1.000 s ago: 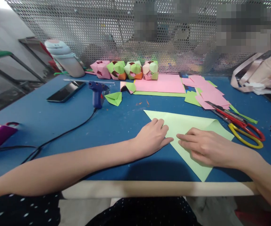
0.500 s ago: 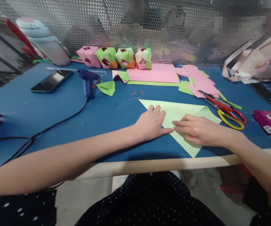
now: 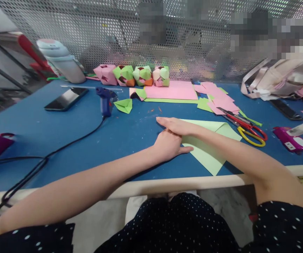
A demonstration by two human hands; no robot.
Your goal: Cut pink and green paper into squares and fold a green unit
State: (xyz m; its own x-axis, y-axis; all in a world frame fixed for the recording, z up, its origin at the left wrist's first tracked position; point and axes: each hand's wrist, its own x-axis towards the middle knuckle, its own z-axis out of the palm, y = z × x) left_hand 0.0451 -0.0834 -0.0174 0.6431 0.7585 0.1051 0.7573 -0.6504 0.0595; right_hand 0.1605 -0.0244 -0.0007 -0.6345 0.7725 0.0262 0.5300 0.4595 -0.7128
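A pale green sheet of paper (image 3: 209, 154), folded over along its far edge, lies on the blue table in front of me. My left hand (image 3: 169, 144) rests on the paper's left part, palm down, with its thumb stretched out to the right. Over its fingers crosses my right hand (image 3: 176, 125), laid flat with fingers extended to the left at the far edge of the paper. The sheet's left corner is hidden under both hands. Right of the paper lie scissors (image 3: 255, 136) with red and yellow handles.
A blue glue gun (image 3: 105, 102) stands left with its cable (image 3: 75, 139) trailing. Folded paper balls (image 3: 125, 75) line the back beside pink sheets (image 3: 171, 90) and paper scraps (image 3: 221, 100). A phone (image 3: 67, 99), a tilted bottle (image 3: 62, 61) and a purple power strip (image 3: 292, 139) are around.
My right hand has moved left and away from me, from the middle of the paper to across my left hand's fingers. My left hand stays in about the same place. The view has shifted slightly.
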